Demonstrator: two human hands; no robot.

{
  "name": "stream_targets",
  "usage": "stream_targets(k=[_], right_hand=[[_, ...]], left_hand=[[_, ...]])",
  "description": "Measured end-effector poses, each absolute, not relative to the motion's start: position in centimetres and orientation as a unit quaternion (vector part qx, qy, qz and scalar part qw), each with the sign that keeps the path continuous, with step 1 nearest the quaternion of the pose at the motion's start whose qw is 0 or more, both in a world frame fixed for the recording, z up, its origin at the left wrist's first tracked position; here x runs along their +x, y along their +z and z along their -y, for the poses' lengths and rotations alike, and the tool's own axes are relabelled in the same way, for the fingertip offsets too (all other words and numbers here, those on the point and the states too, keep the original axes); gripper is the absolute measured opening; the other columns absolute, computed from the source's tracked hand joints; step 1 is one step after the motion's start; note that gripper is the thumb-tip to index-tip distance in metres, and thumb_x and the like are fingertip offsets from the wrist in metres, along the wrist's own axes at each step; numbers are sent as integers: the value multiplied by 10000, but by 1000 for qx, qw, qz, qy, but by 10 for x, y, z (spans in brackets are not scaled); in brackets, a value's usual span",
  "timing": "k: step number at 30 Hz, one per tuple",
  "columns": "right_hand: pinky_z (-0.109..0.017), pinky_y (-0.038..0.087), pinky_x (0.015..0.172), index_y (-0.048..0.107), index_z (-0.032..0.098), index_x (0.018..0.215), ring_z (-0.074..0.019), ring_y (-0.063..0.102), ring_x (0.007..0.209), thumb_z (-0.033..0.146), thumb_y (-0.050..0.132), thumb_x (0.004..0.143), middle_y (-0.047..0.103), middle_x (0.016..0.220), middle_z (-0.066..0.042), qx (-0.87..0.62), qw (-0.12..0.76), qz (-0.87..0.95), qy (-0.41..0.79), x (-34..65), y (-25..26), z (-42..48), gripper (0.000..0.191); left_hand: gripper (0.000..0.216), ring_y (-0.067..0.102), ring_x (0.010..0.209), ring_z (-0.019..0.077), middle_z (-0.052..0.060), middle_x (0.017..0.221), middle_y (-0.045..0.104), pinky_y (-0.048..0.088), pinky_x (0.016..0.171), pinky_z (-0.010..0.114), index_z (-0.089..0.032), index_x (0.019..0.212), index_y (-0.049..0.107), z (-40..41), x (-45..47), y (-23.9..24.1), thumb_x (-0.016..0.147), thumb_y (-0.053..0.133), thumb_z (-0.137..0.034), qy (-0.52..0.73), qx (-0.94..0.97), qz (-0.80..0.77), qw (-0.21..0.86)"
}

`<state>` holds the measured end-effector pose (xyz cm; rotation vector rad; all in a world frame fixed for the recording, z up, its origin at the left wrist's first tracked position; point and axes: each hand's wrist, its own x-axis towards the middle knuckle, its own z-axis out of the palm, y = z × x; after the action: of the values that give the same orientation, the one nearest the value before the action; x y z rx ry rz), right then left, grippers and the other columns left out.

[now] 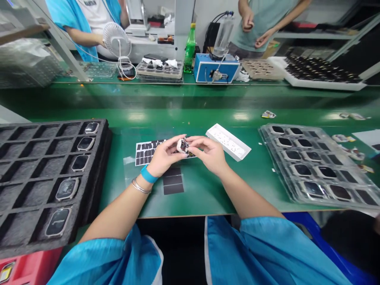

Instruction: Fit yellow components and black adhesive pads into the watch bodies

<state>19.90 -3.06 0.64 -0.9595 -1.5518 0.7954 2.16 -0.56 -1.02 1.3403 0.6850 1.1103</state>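
Both hands close on one small piece. The left hand (162, 157) has its grip nearly together, thumb on the near side and fingers on the far side, pinching the left part of a pale-rimmed watch case (183, 146) with dark parts showing inside. The right hand (209, 153) meets it from the right, thumb and fingertips drawn together at the case's right edge; whether it clamps the case or a small part in it, I cannot tell. The case sits between the two sets of fingertips, tilted, above the green surface (255, 174).

Under and left of the hands lies a white sheet (144, 154) of black cut-outs, its right part hidden. Nearer are dark rectangles (173, 184) on clear film. Just beyond the right hand, an open white box (228, 142) contains scattered tiny specks.

Farther left, a dark foam tray (103, 154) bears a column of watches (80, 162); marks on their screens are too faint to read. At right, stacked clear trays (283, 174) carry more watches.

On the far side stand a green bottle (190, 49) with a yellow cap, its label illegible, and a blue unit (215, 69). "MAINTAIN" appears on a co-worker's white shirt (93, 16) at far left.
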Motion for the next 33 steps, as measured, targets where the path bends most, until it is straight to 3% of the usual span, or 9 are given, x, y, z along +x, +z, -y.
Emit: stream_targets(k=[4, 8, 16, 21, 28, 33], right_hand=[[-401, 580, 905, 729, 249, 846, -211, 692, 980, 259, 672, 881, 729, 1025, -55, -387, 534, 729, 182, 205, 6, 29, 68], [-406, 577, 933, 742, 277, 926, -219, 688, 1016, 220, 629, 899, 722, 1079, -49, -379, 496, 775, 101, 203, 3, 35, 129], [-387, 597, 902, 745, 280, 917, -207, 702, 987, 190, 574, 899, 728, 1097, -38, -367, 483, 792, 75, 203, -1, 34, 193], [-373, 593, 887, 704, 250, 889, -204, 701, 983, 156, 567, 895, 730, 1081, -62, -365, 498, 786, 23, 196, -7, 35, 167], [-376, 559, 854, 620, 229, 885, -214, 654, 964, 146, 490, 914, 681, 999, -81, -393, 452, 801, 15, 213, 0, 23, 157], [-376, 550, 833, 656, 238, 822, -213, 658, 887, 201, 572, 899, 683, 886, -41, -480, 514, 710, 28, 246, 20, 14, 120]], left_hand=[[614, 690, 1018, 216, 91, 1155, 718, 576, 912, 359, -218, 1174, 693, 6, 21, -10, 595, 887, -279, 484, 565, -288, 604], [541, 694, 948, 202, 77, 1088, 714, 596, 844, 347, -207, 1071, 719, 7, 21, -10, 572, 898, -314, 503, 597, -305, 546], [474, 674, 931, 189, 57, 1029, 670, 600, 806, 347, -235, 1040, 721, 11, 18, -7, 613, 876, -370, 517, 657, -320, 446], [470, 665, 958, 191, 57, 1062, 661, 589, 836, 357, -242, 1053, 720, 12, 19, -9, 625, 868, -366, 513, 658, -324, 446], [572, 649, 958, 186, 51, 1053, 660, 561, 894, 364, -257, 1212, 685, 9, 21, -15, 681, 826, -413, 502, 628, -338, 489], [641, 668, 964, 201, 59, 1080, 696, 559, 906, 375, -253, 1237, 675, 8, 23, -19, 642, 854, -408, 507, 586, -325, 542]])
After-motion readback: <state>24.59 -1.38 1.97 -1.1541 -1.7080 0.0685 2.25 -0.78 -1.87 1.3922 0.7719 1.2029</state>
